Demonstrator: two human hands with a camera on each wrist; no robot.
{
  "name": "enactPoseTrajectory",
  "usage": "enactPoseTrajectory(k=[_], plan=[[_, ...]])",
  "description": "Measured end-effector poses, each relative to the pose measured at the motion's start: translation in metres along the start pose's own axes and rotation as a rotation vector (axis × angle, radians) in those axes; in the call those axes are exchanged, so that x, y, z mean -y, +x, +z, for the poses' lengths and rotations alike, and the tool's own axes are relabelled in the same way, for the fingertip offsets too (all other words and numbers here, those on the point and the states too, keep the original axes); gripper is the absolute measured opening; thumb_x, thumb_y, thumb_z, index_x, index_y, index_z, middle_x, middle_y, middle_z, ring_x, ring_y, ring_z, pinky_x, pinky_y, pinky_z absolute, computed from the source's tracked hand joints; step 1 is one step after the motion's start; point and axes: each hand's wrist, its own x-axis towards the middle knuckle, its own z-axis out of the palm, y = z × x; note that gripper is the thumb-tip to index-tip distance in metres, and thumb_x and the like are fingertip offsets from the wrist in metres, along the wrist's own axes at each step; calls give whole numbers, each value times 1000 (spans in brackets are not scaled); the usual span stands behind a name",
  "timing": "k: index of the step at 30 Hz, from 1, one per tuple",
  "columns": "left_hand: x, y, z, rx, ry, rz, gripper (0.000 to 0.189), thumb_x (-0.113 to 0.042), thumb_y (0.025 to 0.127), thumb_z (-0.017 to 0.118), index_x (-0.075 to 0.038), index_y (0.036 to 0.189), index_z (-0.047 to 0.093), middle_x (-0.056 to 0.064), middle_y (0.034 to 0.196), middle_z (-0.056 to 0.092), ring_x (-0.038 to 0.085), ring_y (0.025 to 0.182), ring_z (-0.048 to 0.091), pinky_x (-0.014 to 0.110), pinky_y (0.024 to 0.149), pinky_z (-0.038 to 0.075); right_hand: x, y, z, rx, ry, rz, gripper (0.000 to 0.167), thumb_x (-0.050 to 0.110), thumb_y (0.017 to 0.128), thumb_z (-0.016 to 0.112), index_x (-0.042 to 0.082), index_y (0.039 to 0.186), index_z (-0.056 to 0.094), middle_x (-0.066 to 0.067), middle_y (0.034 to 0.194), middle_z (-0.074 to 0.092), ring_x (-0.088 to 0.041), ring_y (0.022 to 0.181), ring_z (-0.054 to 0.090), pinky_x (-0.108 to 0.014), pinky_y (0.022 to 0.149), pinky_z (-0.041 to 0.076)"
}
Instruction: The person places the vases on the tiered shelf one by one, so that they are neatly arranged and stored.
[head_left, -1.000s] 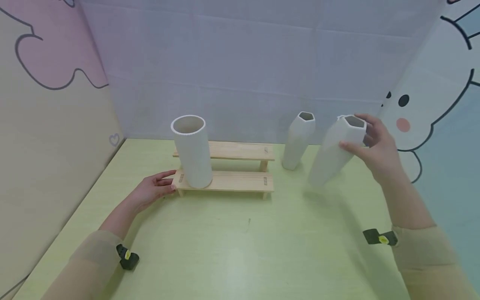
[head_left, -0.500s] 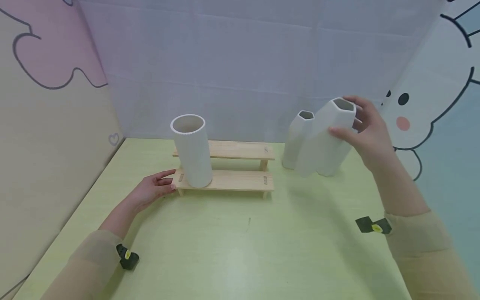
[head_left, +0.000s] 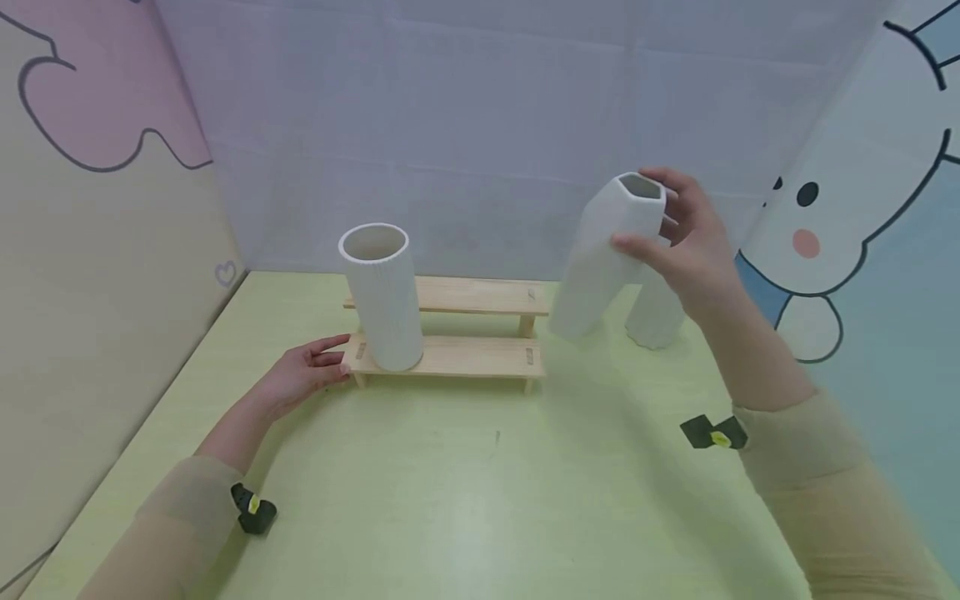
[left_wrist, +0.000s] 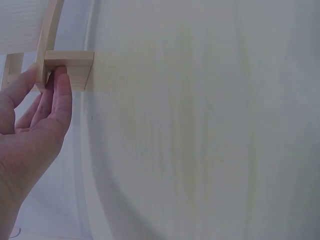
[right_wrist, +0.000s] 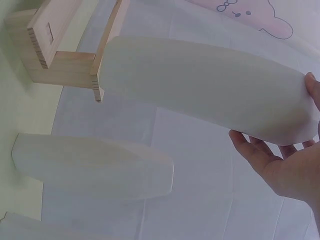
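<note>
My right hand (head_left: 693, 242) grips a white faceted vase (head_left: 607, 250) near its five-sided mouth. The vase leans, its base toward the lower left, close to the right end of a two-step wooden stand (head_left: 480, 354). At that stand's left end, my left hand (head_left: 303, 379) pinches the lower board; the left wrist view has the thumb on one face and fingers (left_wrist: 62, 97) against the underside. A white ribbed cylindrical vase (head_left: 384, 308) stands upright on the lower step. Another faceted vase (right_wrist: 95, 165) shows in the right wrist view, hidden behind the held one from the head.
One more white vase (head_left: 655, 318) with a wavy base stands on the pale green table (head_left: 450, 500), partly covered by the right hand. A pale cloth wall (head_left: 487, 125) closes off the back, with printed panels at both sides.
My right hand has carried the faceted vase leftward and up, from the right of the other vases to near the stand. The left hand stays at the stand's end.
</note>
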Motion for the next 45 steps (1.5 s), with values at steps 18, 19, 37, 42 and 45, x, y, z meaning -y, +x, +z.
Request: enactPoseTrajectory(k=[18,19,37,42,45], plan=[[1,-1,-1,-2,2,-5,69,-8,91,62,-6,149,25,28,140,39,5,100,62,30,94,50,-22,12,53,138,-125,67,71,13,76,80,27,136,45,-4,129,54,-24,114,54,-38,87,54],[1,-1,-1,-2,0,-5,69,-8,91,62,-6,149,25,28,140,39,5,100,62,30,94,50,-23,12,55,147,-131,76,71,14,75,81,27,135,44,-4,130,53,-24,114,54,-40,89,53],[2,-1,-1,-1,4,-3,67,-8,92,60,-6,149,25,27,139,41,6,101,61,31,94,50,-54,15,87,236,-149,73,73,9,75,80,21,136,43,-8,134,51,-29,117,54,-49,91,50],[2,-1,-1,-2,14,-6,67,-7,92,60,-7,149,25,27,140,40,7,102,61,31,95,50,-59,17,92,239,-136,87,74,9,74,80,21,136,43,-8,135,51,-29,116,54,-49,91,51],[2,-2,-2,-8,17,-5,67,-7,92,60,-7,149,25,28,140,40,7,102,61,32,95,49,-61,18,93,243,-137,97,74,10,73,81,22,136,43,-7,136,50,-28,117,53,-48,91,50]])
